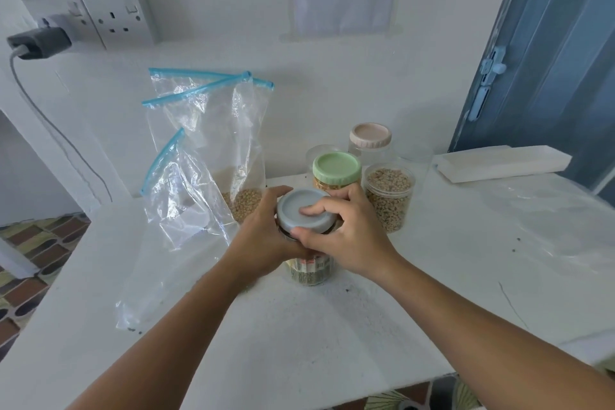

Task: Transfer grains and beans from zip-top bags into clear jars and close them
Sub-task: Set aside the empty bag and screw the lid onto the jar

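The right hand (346, 233) is curled over the grey-blue lid (304, 210), fingertips on its top and thumb pinching the near rim, while the left hand (266, 233) wraps round the shoulder of the jar (309, 271) just below. That jar stands near the middle of the white table (332, 326), upright, its long axis vertical and its mouth pointing up under the lid, with dark green grains showing low in it. The lid looks to be going on; I'd judge the risk is cross-threading if it sits tilted, or the jar tipping should the left hand slacken. Just behind stand a green-lidded jar (336, 168), an open jar of pale beans (389, 198) to its right, and a pink-lidded jar (370, 138) farther back. To the left, zip-top bags (199, 156) lean on the wall, one holding beans at the bottom; a careless elbow could drag them over.
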